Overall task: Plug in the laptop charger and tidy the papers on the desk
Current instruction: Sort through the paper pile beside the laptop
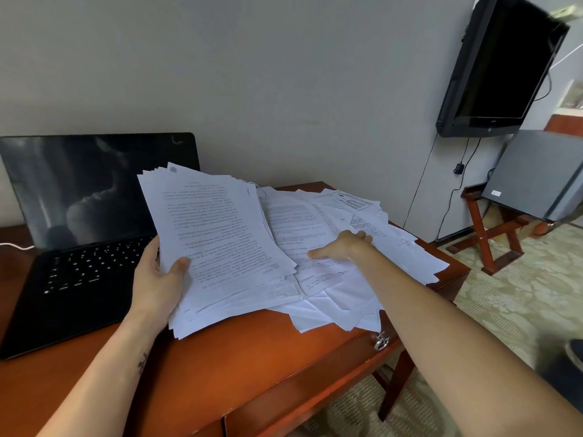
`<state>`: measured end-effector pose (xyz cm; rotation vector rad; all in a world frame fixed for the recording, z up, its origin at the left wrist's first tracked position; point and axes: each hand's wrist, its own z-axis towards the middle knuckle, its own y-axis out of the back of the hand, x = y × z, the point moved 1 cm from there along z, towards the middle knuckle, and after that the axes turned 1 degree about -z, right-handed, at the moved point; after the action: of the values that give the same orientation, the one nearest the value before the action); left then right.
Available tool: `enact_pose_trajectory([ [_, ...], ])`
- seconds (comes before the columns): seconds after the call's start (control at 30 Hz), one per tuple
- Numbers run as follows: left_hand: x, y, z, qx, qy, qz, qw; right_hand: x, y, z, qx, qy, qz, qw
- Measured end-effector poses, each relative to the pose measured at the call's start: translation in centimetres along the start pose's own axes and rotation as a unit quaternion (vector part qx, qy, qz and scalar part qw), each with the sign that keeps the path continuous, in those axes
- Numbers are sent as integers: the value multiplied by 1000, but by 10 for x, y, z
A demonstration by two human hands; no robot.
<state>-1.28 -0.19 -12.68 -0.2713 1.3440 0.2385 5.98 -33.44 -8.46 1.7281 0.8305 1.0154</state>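
A thick stack of printed white sheets (220, 241) is tilted up off the reddish wooden desk (252, 357). My left hand (157, 279) grips its lower left edge, thumb on top. My right hand (340, 246) lies flat on the loose papers (394, 247) spread over the desk's right side, fingers pointing away. An open black laptop (82, 234) with a dark screen stands at the left. A thin white cable (15, 246) runs in at the laptop's left side; its plug end is hidden.
A metal drawer pull (381, 341) hangs at the desk's front edge. A black TV (498, 67) hangs on the wall at the right, cables dangling below it. A grey box (536, 175) sits on a wooden folding stand (492, 228). Patterned carpet lies beyond.
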Motion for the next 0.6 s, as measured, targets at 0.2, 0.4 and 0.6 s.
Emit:
enact_pose_trajectory([
  [0.2, 0, -2, -1, 7, -11, 16, 1000, -5, 2, 8, 4, 3, -10, 1000],
  [0.4, 0, -2, -1, 12, -13, 15, 1000, -10, 3, 21, 28, 28, 117, 992],
  [0.6, -2, -3, 0, 11, -6, 15, 1000, -16, 19, 25, 53, 27, 293, 954],
])
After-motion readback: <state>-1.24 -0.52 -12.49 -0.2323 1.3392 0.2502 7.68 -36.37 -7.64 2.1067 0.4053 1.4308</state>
